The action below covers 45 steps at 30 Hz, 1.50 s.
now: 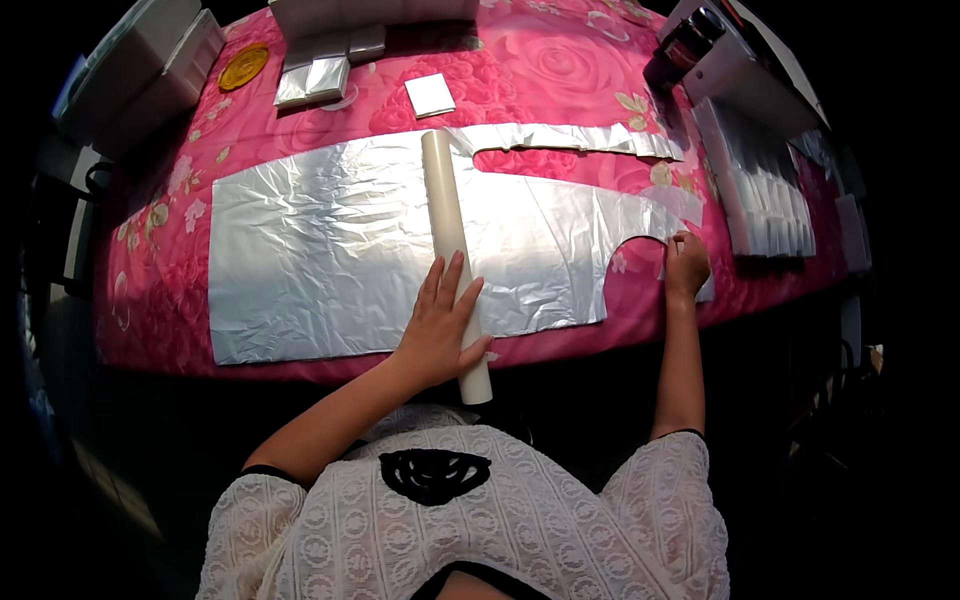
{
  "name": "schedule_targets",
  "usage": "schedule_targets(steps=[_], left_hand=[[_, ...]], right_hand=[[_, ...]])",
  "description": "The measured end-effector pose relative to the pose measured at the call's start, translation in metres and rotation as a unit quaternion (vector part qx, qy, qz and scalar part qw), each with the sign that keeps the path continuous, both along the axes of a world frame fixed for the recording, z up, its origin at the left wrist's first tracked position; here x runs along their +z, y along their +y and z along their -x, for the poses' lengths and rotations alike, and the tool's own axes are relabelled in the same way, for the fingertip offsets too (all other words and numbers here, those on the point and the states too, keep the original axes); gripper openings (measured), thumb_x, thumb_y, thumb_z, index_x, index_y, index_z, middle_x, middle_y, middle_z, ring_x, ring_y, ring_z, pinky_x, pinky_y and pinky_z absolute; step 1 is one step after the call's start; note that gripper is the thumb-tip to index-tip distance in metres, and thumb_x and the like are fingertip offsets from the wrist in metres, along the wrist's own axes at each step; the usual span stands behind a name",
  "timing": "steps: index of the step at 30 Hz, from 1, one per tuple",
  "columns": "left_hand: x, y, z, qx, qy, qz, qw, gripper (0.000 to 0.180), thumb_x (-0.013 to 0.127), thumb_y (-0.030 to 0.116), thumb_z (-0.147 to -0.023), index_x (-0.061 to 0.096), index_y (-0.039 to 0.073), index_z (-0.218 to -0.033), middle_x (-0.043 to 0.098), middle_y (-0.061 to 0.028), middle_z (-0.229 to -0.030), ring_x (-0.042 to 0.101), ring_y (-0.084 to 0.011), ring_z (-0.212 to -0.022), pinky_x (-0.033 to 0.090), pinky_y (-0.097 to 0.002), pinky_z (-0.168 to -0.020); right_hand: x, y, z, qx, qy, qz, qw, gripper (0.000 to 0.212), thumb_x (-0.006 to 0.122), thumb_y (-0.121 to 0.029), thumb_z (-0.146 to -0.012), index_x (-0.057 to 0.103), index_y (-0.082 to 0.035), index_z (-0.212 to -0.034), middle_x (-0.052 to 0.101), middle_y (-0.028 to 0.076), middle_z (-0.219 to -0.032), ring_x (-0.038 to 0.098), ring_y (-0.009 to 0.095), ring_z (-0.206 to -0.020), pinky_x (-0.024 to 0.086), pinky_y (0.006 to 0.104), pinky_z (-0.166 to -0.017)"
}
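Note:
A thin, shiny, silvery-white plastic apron (310, 250) lies flat across the table, with cut-out curves at its right end. Across its middle rests a long cream-coloured tube (445, 185), its near end jutting past the table edge. My left hand (440, 325) lies on the near part of this tube, fingers spread and thumb out to the right. At the apron's right end, beside the near cut-out, my right hand (688, 265) is closed in a pinch on the plastic edge. The fingertips partly hide what they grip.
A pink floral cloth (560, 60) covers the table. Beyond the apron lie a small white folded packet (430, 95), stacked silvery packets (312, 82) and a yellow disc (244, 67). White boxes (140, 65) stand far left. At right are a dark bottle (685, 48) and a row of white packets (765, 195).

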<state>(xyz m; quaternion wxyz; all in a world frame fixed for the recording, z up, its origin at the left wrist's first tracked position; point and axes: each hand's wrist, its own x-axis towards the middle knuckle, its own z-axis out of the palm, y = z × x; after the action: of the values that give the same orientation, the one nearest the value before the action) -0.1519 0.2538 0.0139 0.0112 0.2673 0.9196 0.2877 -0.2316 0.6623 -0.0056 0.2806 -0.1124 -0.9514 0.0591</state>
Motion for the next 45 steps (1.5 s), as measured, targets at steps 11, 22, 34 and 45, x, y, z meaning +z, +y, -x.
schedule_targets(steps=[11,22,34,45], left_hand=[[0.032,0.009,0.000,0.100,-0.455,-0.524,0.713,0.048,0.051,0.023,-0.092,0.035,0.000,-0.132,0.051,-0.0103,-0.115,0.053,-0.0152,-0.102,0.044,-0.0294,-0.090],[0.039,-0.213,0.039,0.307,-0.463,-0.304,0.774,0.017,0.064,0.015,-0.082,0.059,0.005,-0.095,0.062,-0.0019,-0.087,0.059,-0.0104,-0.079,0.048,-0.0244,-0.067],[0.054,-0.178,0.044,0.192,0.108,-0.003,0.975,0.030,0.051,-0.006,-0.078,0.057,0.002,-0.107,0.060,-0.0138,-0.109,0.056,-0.0310,-0.103,0.043,-0.0363,-0.091],[-0.031,-0.020,0.045,0.003,0.039,0.013,0.999,0.068,0.049,0.013,-0.078,0.023,-0.008,-0.137,0.021,-0.0251,-0.144,0.019,-0.0372,-0.136,0.015,-0.0449,-0.111]], right_hand=[[0.081,-0.239,-0.068,0.331,-0.239,0.475,0.780,0.015,0.068,-0.010,-0.075,0.056,-0.001,-0.081,0.061,0.007,-0.072,0.056,0.015,-0.057,0.045,0.0287,-0.054],[0.083,-0.259,-0.121,0.340,-0.196,0.220,0.893,0.032,0.071,-0.031,-0.075,0.058,-0.004,-0.087,0.061,0.010,-0.084,0.061,0.028,-0.076,0.048,0.0366,-0.063],[0.060,-0.259,-0.131,0.216,-0.449,0.330,0.802,0.042,0.064,-0.042,-0.076,0.066,-0.001,-0.088,0.065,0.017,-0.072,0.064,0.032,-0.068,0.050,0.0373,-0.064],[0.061,-0.241,-0.133,0.170,-0.490,0.363,0.775,0.043,0.065,-0.041,-0.077,0.066,0.002,-0.084,0.065,0.017,-0.071,0.066,0.028,-0.067,0.050,0.0338,-0.063]])
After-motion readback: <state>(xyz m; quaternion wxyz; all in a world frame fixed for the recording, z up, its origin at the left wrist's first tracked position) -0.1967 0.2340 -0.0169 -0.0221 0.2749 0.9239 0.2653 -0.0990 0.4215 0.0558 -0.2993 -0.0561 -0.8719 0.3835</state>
